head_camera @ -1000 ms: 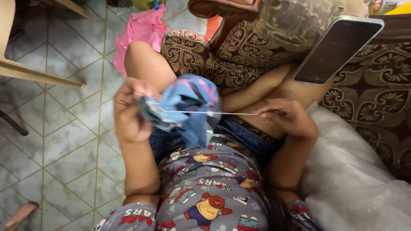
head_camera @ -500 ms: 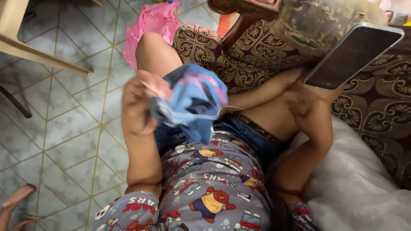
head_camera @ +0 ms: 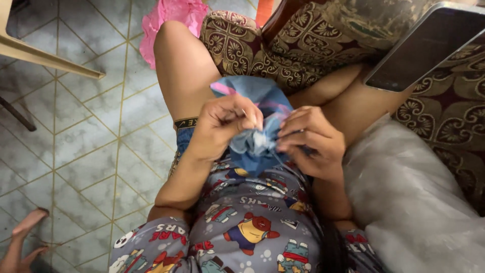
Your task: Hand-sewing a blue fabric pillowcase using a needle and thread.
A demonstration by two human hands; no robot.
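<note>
This is a home, most likely a living room. The person sits on an upholstered sofa [head_camera: 323, 45] with a brown and cream patterned cover and a dark wooden frame, above a floor of grey marbled tiles [head_camera: 91, 151] set in a diamond pattern. A pink cloth [head_camera: 169, 20] lies on the floor, a pale plastic chair [head_camera: 45, 55] stands nearby, and a phone [head_camera: 429, 45] rests on the sofa.

A dark, rectangular phone screen [head_camera: 429, 48] with a silver edge lay tilted on the patterned brown cushion [head_camera: 439, 116] to my upper right, and it was switched off, showing nothing.
</note>
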